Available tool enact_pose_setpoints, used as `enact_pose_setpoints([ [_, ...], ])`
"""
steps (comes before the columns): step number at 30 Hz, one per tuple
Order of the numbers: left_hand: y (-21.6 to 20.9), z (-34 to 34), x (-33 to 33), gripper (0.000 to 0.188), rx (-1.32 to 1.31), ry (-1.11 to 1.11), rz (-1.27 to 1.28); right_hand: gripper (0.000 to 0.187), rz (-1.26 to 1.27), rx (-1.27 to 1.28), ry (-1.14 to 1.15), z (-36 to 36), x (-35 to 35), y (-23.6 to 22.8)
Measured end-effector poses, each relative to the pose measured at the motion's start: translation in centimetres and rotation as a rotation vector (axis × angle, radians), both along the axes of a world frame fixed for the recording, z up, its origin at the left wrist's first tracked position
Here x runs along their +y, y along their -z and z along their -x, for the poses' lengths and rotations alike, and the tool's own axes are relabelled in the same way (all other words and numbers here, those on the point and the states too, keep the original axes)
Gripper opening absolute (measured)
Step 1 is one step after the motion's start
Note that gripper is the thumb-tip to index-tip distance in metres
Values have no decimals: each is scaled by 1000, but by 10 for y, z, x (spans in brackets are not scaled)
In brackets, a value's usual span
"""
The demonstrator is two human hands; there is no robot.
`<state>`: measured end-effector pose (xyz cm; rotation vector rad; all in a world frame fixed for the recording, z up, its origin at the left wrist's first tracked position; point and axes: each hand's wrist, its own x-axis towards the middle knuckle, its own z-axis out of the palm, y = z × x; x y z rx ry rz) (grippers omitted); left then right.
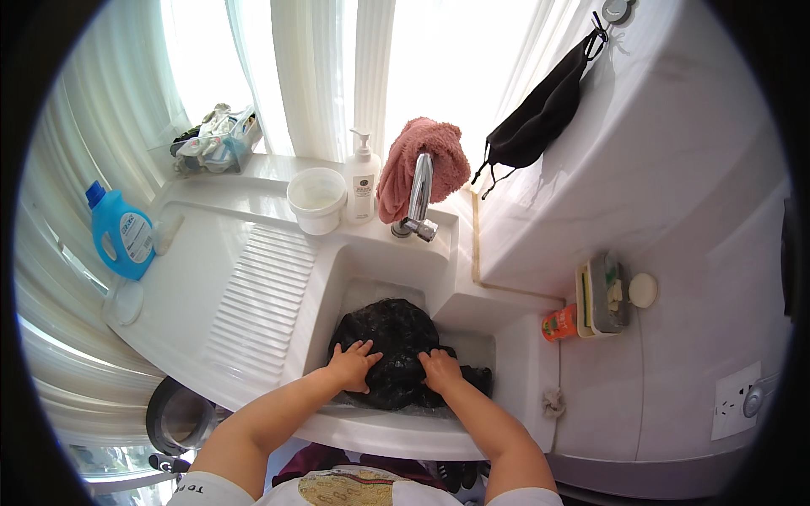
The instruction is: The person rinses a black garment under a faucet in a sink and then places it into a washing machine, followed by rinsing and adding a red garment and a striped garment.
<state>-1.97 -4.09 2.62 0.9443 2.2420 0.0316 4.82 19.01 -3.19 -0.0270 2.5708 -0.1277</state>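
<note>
A dark, wet black garment [392, 329] lies bunched in the basin of a white laundry sink [363, 253], with some water around it. Its exact kind cannot be made out. On its left side rests my left hand [354, 365], open, fingers spread over the cloth. My right hand [440, 369] is closed on the fabric at the right, its fingers bent into the folds. Part of the garment trails past that hand toward the basin's right wall.
Left of the basin is a ribbed washboard [261, 295]. Behind stand a chrome faucet [419, 190] draped with a pink towel [439, 135], a pump bottle [362, 181] and a white tub [317, 202]. A blue detergent bottle [122, 232] stands far left, an orange bottle [558, 323] right.
</note>
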Motion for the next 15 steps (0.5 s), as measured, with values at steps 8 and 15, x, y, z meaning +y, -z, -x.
enact_pose_setpoints([
  [8,-4,9,-23,130,18,-184,-65,26,610,871,448,-9,16,-112],
  [15,-6,-16,23,138,134,-87,-162,23,1250,864,983,-16,36,-185],
])
